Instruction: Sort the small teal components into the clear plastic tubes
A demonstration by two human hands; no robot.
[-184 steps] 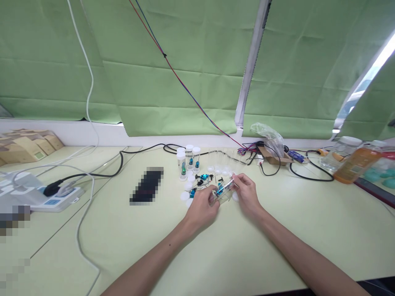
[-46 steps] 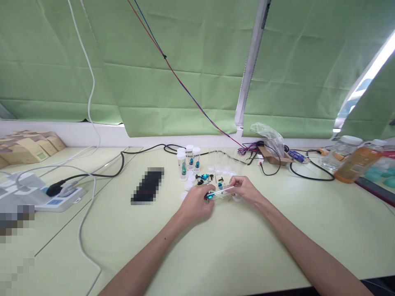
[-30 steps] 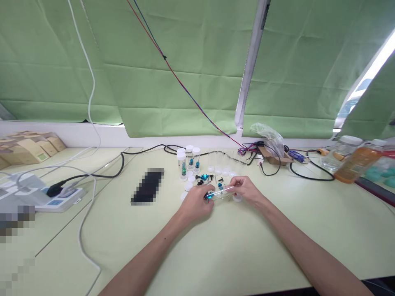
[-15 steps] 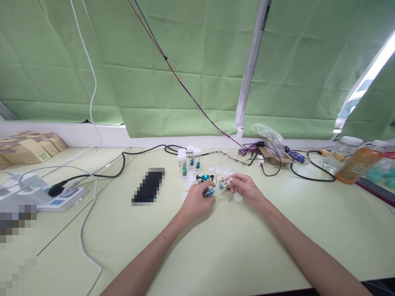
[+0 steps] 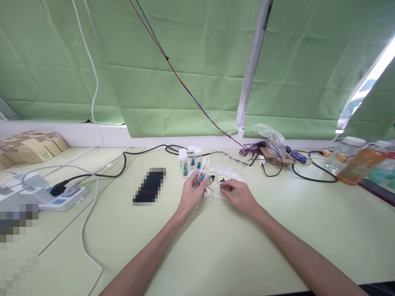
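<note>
My left hand [image 5: 193,191] is closed around a clear plastic tube [image 5: 204,165], which stands tilted with its upper end above the fingers. My right hand [image 5: 239,195] pinches a small blue metal part [image 5: 221,186], mostly hidden by the fingertips. Between the hands lie small blue and black pieces [image 5: 212,178] and a thin L-shaped metal key [image 5: 218,197]. A white round cap [image 5: 207,193] sits beside my left fingertips. Behind my left hand stand several white-capped clear tubes [image 5: 185,164] with blue or green parts inside.
Uncapped clear tubes [image 5: 228,156] stand behind the small parts, with white caps [image 5: 219,171] before them. A dark pixelated rectangle [image 5: 150,186] lies left of my hands. A power strip [image 5: 68,199] is further left; a cardboard box [image 5: 279,159] and bottles [image 5: 362,164] are at right.
The clear tube has passed from my right hand to my left, which has tipped upward. My right hand has come down to the small parts and now pinches a blue one.
</note>
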